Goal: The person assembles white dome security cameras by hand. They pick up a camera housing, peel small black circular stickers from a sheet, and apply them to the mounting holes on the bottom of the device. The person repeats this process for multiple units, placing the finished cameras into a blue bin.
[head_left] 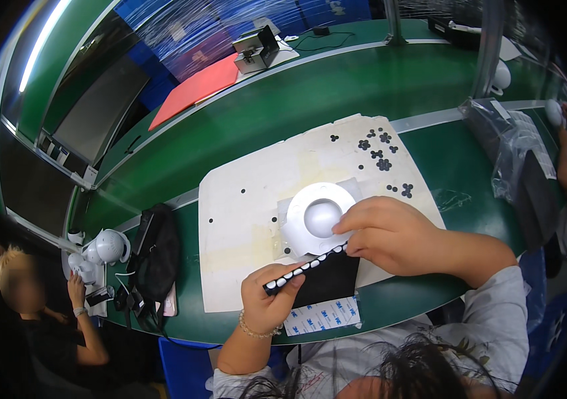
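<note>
A strip of black backing with a row of white round pads (310,265) is gripped by my left hand (267,298), its thumb closed over the strip's near end. The strip slants up to my right hand (390,234), whose fingers are bent together by its far end. What those right fingers pinch, if anything, is too small to see. Just past the fingertips lies a white ring-shaped part (300,216) with a white dome (322,218) in its middle. A black sheet (330,284) hangs below the strip, above a white sheet with blue print (323,318).
The parts rest on a pale board (237,259) on a green bench. Several black round pads (383,165) are scattered at the board's far right. A black bag (157,249) is at left, clear plastic wrapping (506,146) at right. Another person (24,292) handles white devices at left.
</note>
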The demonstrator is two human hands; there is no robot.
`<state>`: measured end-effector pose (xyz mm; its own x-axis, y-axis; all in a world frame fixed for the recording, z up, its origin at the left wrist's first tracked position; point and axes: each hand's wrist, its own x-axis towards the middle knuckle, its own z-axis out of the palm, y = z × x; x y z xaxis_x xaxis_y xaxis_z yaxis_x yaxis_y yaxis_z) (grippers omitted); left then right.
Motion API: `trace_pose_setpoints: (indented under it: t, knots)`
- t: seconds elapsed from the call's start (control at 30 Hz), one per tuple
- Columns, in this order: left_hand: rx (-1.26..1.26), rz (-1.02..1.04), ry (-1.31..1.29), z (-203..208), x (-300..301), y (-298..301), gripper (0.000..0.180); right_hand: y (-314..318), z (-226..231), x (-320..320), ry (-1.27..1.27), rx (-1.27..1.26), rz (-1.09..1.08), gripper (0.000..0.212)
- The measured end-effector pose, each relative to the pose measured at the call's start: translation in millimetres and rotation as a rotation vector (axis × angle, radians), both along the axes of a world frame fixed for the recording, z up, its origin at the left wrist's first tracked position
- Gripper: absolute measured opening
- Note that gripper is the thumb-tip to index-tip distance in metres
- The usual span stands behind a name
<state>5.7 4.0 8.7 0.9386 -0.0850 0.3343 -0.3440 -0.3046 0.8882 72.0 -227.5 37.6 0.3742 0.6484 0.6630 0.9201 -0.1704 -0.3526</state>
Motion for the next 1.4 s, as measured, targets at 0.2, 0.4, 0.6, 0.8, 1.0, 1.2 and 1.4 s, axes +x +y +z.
trace_pose_setpoints:
  t: [0.2,0.4,0.6,0.8,1.0,1.2,1.4]
  knots:
    - [-0.098,0.095,0.039,-4.8,-1.9,2.2,0.014,-9.6,6.6,9.1,0.302,0.142,0.117,0.016]
    - [-0.083,0.076,0.039,-6.0,0.5,2.3,0.015,-7.5,10.1,1.9,0.478,-0.075,-0.078,0.018]
    - [-0.16,0.099,0.115,-6.5,0.5,1.3,0.015,-7.8,1.0,8.9,-0.034,-0.141,-0.023,0.02]
    - [-0.246,0.09,0.174,-4.5,1.4,-3.7,0.017,-8.4,4.9,6.5,0.221,0.186,0.064,0.034]
    - [-0.11,0.043,0.2,-4.3,-2.5,-6.1,0.017,20.5,-8.1,-5.4,0.211,0.254,0.088,0.047]
    - [-0.05,0.036,0.12,-4.2,-2.2,-7.4,0.015,15.2,3.5,-11.4,0.085,0.05,0.222,0.047]
    - [0.229,-0.03,-0.325,-0.4,6.1,-11.8,0.021,12.3,3.2,7.0,0.296,0.377,0.025,0.049]
